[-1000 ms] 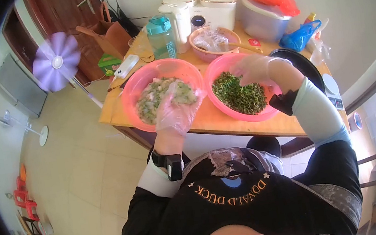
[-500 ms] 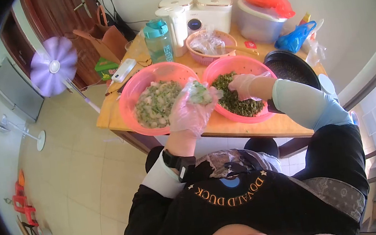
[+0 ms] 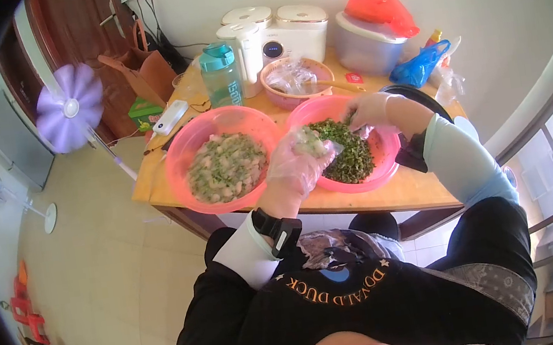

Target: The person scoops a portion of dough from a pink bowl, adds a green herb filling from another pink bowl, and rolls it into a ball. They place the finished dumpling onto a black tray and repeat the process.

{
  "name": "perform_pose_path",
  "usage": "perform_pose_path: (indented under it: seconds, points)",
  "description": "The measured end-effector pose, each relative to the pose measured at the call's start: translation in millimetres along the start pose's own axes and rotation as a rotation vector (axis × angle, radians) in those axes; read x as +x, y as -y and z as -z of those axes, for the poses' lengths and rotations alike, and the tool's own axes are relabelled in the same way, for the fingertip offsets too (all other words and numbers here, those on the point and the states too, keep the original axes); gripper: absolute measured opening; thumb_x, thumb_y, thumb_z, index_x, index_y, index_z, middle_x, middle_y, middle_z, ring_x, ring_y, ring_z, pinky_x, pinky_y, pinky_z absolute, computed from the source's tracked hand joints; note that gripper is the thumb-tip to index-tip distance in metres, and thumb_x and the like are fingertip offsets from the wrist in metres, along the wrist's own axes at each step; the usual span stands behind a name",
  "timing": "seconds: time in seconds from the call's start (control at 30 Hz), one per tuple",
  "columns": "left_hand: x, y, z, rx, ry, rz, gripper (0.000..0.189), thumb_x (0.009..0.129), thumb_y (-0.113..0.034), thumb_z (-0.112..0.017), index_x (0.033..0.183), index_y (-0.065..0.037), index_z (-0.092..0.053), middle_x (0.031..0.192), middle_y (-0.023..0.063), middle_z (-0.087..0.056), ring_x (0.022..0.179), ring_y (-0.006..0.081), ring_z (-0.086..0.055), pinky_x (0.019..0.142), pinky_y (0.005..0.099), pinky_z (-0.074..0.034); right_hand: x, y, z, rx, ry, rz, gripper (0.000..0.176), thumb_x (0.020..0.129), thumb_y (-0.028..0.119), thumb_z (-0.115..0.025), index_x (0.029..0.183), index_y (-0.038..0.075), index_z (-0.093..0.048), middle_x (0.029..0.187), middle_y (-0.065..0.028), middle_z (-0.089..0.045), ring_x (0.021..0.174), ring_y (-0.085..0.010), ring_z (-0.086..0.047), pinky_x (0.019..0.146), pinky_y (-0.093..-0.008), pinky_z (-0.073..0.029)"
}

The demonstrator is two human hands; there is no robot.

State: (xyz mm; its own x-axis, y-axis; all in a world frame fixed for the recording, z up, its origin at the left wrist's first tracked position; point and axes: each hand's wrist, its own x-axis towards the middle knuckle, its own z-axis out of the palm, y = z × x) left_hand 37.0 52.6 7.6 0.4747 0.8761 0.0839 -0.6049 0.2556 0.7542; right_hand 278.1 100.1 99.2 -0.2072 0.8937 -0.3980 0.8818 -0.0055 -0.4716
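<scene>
The left hand, in a clear glove, has swung rightward: a second ago it was inside the left pink bowl, half a second ago it was over the space between the bowls, and now it is above the near-left rim of the right pink bowl. Its fingers are cupped around a clump of pale green-and-white mix. More of that mix fills the bottom of the left bowl, which stands toward the near left corner of the bench.

The right hand, gloved too, was lower among the chopped greens half a second ago; it has lifted and moved toward the far right rim of the right bowl. Its fingers are bent downward, but whether they pinch any greens cannot be told. The greens lie in the right bowl, by the near edge of the bench.

The two bowls stand side by side as before. Beyond them, the smaller pink basket still holds a clear plastic bag, with a light-coloured handle across its right rim. The black pan remains near the bench's right edge, partly hidden behind the right arm.
</scene>
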Motion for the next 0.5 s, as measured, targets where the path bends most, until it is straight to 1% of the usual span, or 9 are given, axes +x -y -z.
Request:
perform_pose_path:
  seconds: [0.03,0.07,0.13,0.2,0.23,0.37,0.43,0.47,0.5]
  points:
    - [1,2,-7,0.551,-0.022,-0.118,0.024,0.103,-0.021,-0.054,0.121,-0.005,-0.057,0.126,0.0156,-0.06,0.116,0.0354,-0.059,0.101,0.0538,-0.049,-7,7,5,0.182,0.011,0.037,0.029,0.083,0.008,-0.074,0.112,0.006,-0.07,0.099,-0.0111,-0.074,0.078,-0.0194,-0.071,0.073,-0.0357,-0.058]
    - [16,18,4,0.549,-0.017,-0.118,0.024,0.103,-0.021,-0.054,0.121,-0.005,-0.057,0.126,0.0156,-0.06,0.116,0.0354,-0.059,0.101,0.0538,-0.049,-15,15,9,0.365,0.022,0.074,0.029,0.084,0.007,-0.073,0.112,0.005,-0.07,0.101,-0.0124,-0.073,0.077,-0.0189,-0.071,0.073,-0.0358,-0.058]
    - [55,62,37,-0.379,0.202,0.061,0.04,0.105,-0.038,-0.046,0.129,-0.007,-0.052,0.13,0.0146,-0.057,0.118,0.0289,-0.057,0.105,0.0502,-0.046,-23,35,8,0.446,0.046,0.056,0.033,0.084,0.007,-0.073,0.117,0.004,-0.07,0.097,-0.0091,-0.074,0.083,-0.0177,-0.071,0.077,-0.0324,-0.058]
    - [26,16,-16,-0.501,0.173,0.165,0.043,0.105,-0.04,-0.044,0.133,-0.008,-0.052,0.133,0.0138,-0.057,0.12,0.0284,-0.056,0.107,0.0496,-0.044,-19,50,2,-0.006,-0.076,0.157,0.038,0.081,0.01,-0.074,0.119,0.005,-0.071,0.101,-0.0085,-0.075,0.087,-0.017,-0.071,0.081,-0.0318,-0.056]
    - [16,-1,-35,-0.622,0.137,0.266,0.046,0.105,-0.042,-0.042,0.136,-0.008,-0.051,0.135,0.0129,-0.057,0.122,0.0279,-0.056,0.109,0.049,-0.042,-17,57,-2,-0.019,-0.01,0.097,0.041,0.079,0.013,-0.074,0.119,0.006,-0.072,0.11,-0.0103,-0.074,0.097,-0.0196,-0.071,0.088,-0.0319,-0.054]
    - [22,7,-44,-0.524,-0.055,0.228,0.047,0.106,-0.04,-0.04,0.14,-0.009,-0.049,0.137,0.0121,-0.057,0.122,0.0291,-0.056,0.109,0.0472,-0.041,-25,79,-14,-0.23,-0.036,0.148,0.041,0.079,0.012,-0.073,0.119,0.007,-0.073,0.118,-0.0131,-0.071,0.105,-0.023,-0.069,0.092,-0.0328,-0.053]
    - [26,12,-43,-0.541,-0.155,0.219,0.043,0.107,-0.038,-0.041,0.139,-0.01,-0.051,0.135,0.0109,-0.058,0.121,0.0279,-0.057,0.108,0.0467,-0.043,-51,104,-8,-0.175,-0.058,0.022,0.037,0.08,0.01,-0.07,0.116,0.004,-0.073,0.119,-0.014,-0.07,0.106,-0.0261,-0.067,0.094,-0.0337,-0.052]
    - [30,16,-40,-0.54,-0.159,0.218,0.043,0.107,-0.038,-0.041,0.139,-0.01,-0.051,0.135,0.0109,-0.058,0.121,0.0279,-0.057,0.108,0.0467,-0.043,-16,62,-16,-0.175,-0.056,0.024,0.037,0.08,0.01,-0.07,0.116,0.004,-0.073,0.119,-0.014,-0.07,0.106,-0.0261,-0.067,0.094,-0.0337,-0.052]
    - [35,22,-35,-0.6,-0.133,0.198,0.042,0.107,-0.037,-0.042,0.137,-0.009,-0.051,0.134,0.0104,-0.058,0.12,0.0272,-0.057,0.107,0.0461,-0.043,14,14,-18,-0.207,-0.072,0.208,0.034,0.081,0.01,-0.068,0.114,0.003,-0.072,0.115,-0.014,-0.071,0.104,-0.026,-0.068,0.093,-0.034,-0.052]
